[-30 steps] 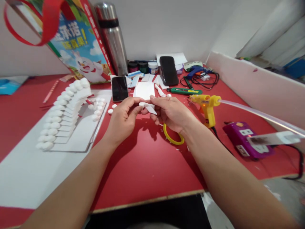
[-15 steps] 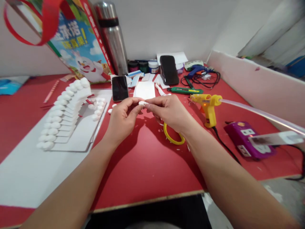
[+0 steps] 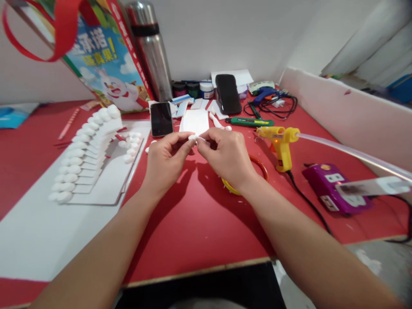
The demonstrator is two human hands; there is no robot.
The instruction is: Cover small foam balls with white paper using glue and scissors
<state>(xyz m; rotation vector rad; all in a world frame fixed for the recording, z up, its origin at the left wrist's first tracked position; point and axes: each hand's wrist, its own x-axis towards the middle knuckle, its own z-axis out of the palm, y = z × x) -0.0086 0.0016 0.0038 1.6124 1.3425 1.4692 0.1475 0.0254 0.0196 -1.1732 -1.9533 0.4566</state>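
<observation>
My left hand point(image 3: 168, 159) pinches a small white lump point(image 3: 193, 137) between thumb and fingertips over the middle of the red table. My right hand point(image 3: 225, 154) is closed at the lump's right side, its thumb and forefinger pinching a thin whitish bit that seems joined to it. Beside my left hand lie a few more white lumps, partly hidden. To the left, a stepped white model point(image 3: 93, 167) carries rows of rounded white lumps along its edge, with small red pieces on it. Under my right wrist show a yellow loop point(image 3: 230, 187) and an orange loop point(image 3: 262, 167).
A yellow glue gun point(image 3: 279, 143) with a long clear stick stands right, near a purple box point(image 3: 334, 189). Behind are a phone point(image 3: 161, 119), a black device point(image 3: 228, 94), a green cutter point(image 3: 251, 122), paint jars, a steel flask point(image 3: 152, 56) and a printed bag point(image 3: 106, 64).
My right hand has shifted slightly, its fingers drawn a little back from the lump. The orange loop now shows beside my wrist. My left hand keeps its pinch.
</observation>
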